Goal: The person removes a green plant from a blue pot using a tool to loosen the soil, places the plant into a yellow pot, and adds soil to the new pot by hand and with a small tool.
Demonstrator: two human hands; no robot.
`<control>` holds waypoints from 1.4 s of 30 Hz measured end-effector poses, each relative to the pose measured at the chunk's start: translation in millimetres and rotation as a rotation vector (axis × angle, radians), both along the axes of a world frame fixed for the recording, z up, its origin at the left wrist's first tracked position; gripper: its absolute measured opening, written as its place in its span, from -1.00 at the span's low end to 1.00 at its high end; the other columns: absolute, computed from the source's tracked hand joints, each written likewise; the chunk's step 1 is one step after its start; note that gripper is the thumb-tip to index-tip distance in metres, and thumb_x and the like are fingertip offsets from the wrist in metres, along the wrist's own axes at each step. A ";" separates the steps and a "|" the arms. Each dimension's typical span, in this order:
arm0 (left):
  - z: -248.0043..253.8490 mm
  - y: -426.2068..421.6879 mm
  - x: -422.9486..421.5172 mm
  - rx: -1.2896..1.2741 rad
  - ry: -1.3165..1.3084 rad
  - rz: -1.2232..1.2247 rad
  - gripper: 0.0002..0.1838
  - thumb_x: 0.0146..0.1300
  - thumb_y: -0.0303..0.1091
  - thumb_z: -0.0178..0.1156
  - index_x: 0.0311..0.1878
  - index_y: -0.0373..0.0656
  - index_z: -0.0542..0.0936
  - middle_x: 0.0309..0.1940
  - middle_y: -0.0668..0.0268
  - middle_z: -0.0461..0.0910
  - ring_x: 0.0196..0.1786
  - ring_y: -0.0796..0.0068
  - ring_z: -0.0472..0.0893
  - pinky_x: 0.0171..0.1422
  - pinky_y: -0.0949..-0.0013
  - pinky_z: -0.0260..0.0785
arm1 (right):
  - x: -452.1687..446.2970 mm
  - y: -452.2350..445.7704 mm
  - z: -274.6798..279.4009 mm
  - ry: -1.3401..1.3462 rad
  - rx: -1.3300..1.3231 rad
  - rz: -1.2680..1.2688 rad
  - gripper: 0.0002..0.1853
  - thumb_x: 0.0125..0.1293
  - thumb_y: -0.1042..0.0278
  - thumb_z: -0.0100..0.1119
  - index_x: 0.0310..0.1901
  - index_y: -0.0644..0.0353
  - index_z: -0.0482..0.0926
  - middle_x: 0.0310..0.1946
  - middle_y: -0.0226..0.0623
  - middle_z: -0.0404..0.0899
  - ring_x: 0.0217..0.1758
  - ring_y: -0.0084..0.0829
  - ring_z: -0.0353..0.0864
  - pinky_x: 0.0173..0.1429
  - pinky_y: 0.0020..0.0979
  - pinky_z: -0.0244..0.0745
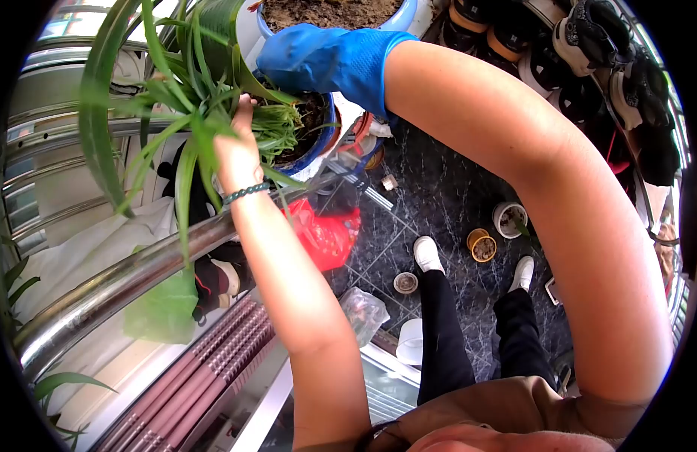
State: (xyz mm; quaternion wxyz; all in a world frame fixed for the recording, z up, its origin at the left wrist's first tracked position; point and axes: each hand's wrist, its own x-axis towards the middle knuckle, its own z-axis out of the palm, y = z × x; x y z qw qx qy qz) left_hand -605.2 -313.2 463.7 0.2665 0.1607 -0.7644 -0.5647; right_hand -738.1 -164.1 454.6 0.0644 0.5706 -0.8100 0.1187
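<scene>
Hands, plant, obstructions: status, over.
Left hand in the plant, blue-gloved right hand at blue-rimmed pot. Both grips unclear. Plant overhangs metal rail; rail crosses beneath left forearm.

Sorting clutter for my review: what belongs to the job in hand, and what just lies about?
Seemingly the job: green, long-leaved plant at the left hand; round, dark-blue soil pot; blue rubber glove.

Seemingly lying about: glossy red plastic bag; crumpled clear plastic bag; black-and-white shoes.

left arm [295, 286] stretched forward, left hand [237, 154] bare, fingers partly hidden; right arm [567, 173] bent inward, right hand [311, 62] blue-gloved.
</scene>
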 end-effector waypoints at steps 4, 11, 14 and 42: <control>-6.5 15.2 -11.4 0.138 0.081 0.089 -0.68 0.20 -0.65 0.27 0.04 -0.38 0.55 -0.04 0.30 0.62 -0.06 0.47 0.57 0.15 0.37 0.39 | -8.3 -14.9 -17.3 -0.068 -0.096 0.012 -0.82 0.31 0.43 0.14 -0.11 0.29 0.60 -0.17 -0.16 0.63 -0.10 -0.27 0.66 -0.02 -0.28 0.56; -41.4 10.7 -39.9 0.094 0.155 0.221 -0.78 0.30 -0.60 0.21 0.00 -0.43 0.55 -0.08 0.24 0.63 -0.09 0.45 0.61 0.05 0.35 0.47 | -28.4 -37.2 -60.9 -0.066 -0.303 0.043 -0.88 0.27 0.45 0.15 -0.18 0.25 0.56 -0.24 -0.11 0.60 -0.16 -0.16 0.65 -0.12 -0.21 0.54; -45.3 -3.1 -45.8 0.259 0.242 0.167 -0.86 0.28 -0.61 0.21 -0.11 -0.39 0.53 -0.24 0.19 0.62 -0.25 0.39 0.62 -0.11 0.30 0.53 | -27.4 -7.9 -62.2 0.099 -0.370 0.160 -0.90 0.25 0.46 0.16 -0.21 0.23 0.54 -0.28 -0.09 0.58 -0.18 -0.12 0.64 -0.17 -0.18 0.53; -15.7 -41.5 -9.0 0.428 -0.405 0.169 -0.50 0.20 -0.11 0.44 0.05 -0.21 0.52 -0.16 0.15 0.66 -0.23 0.18 0.67 -0.28 0.08 0.44 | 20.3 107.8 4.7 0.164 -0.391 0.154 -0.52 0.37 0.27 0.08 0.30 0.17 0.44 0.16 -0.12 0.52 0.20 -0.24 0.53 0.36 -0.38 0.38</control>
